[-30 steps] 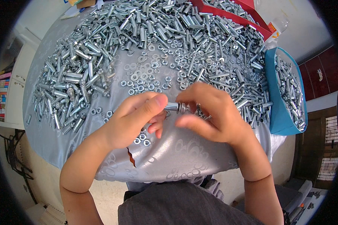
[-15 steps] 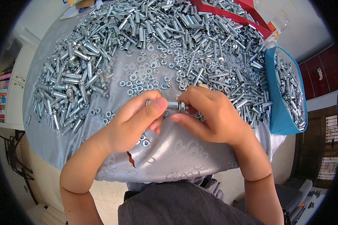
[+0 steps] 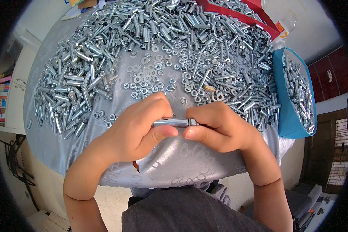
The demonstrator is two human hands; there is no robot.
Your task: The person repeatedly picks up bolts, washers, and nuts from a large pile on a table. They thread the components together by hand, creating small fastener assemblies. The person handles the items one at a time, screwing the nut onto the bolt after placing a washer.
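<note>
Between my two hands, a silvery sleeve anchor bolt (image 3: 173, 123) lies level above the near part of the table. My left hand (image 3: 143, 129) is closed on its smooth sleeve end, thumb below and curled fingers above. The fingers of my right hand (image 3: 220, 127) pinch its other end, where a nut (image 3: 193, 122) sits at the sleeve's edge. Just beyond my hands are loose hex nuts (image 3: 144, 91) and flat washers (image 3: 139, 72) on the grey cloth. A single washer (image 3: 183, 100) lies close behind the bolt.
Finished-looking bolts with sleeves (image 3: 75, 79) are heaped at the left. Loose sleeves (image 3: 150, 29) pile up at the back, with thin bolts (image 3: 255, 108) at the right. A blue bin (image 3: 294, 129) stands at the right edge, a red tray (image 3: 236, 15) at the back right. The cloth (image 3: 181, 162) has a tear.
The bolt has come slightly nearer to me and now lies level, with more of its sleeve showing. My right fingers have shifted over the nut end, and both hands still hold it.
</note>
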